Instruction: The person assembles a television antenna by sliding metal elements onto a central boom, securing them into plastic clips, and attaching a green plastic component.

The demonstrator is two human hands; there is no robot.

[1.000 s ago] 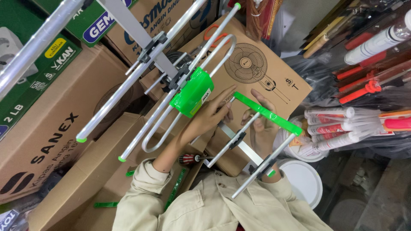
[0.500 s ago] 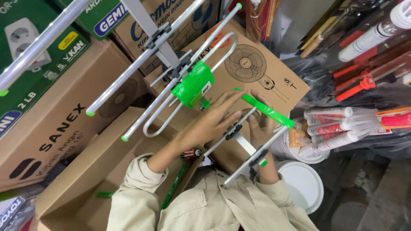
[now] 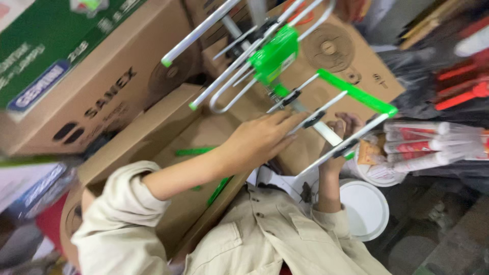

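- Stacked cardboard boxes (image 3: pixel 117 97) fill the background, one of them printed with a line drawing of a fan (image 3: pixel 328 48), and a green-topped box (image 3: pixel 56 46) is seen at the upper left
- An aluminium antenna (image 3: pixel 285 76) with silver rods and green plastic parts is held up in front of the boxes, at the middle of the view
- A bright green plastic block (image 3: pixel 275 53) is fixed on the antenna's central boom, beside a folded loop of rod
- A green strip (image 3: pixel 356 94) is carried across the ends of the rods on the right
- The left hand (image 3: pixel 260 140) is laid against the boom with the fingers stretched out nearly flat along it, not curled round it
- The right hand (image 3: pixel 338 140) is raised behind the lower rods with the fingers loosely bent; whether anything is gripped cannot be told, since the rods cross in front of it
- Both arms are covered by beige sleeves (image 3: pixel 122 203) pushed back from the wrists
- Sealant tubes (image 3: pixel 433 145) in white and red are stacked just right of the right hand
- A white round lid (image 3: pixel 364 209) is seen below the tubes, near the right forearm
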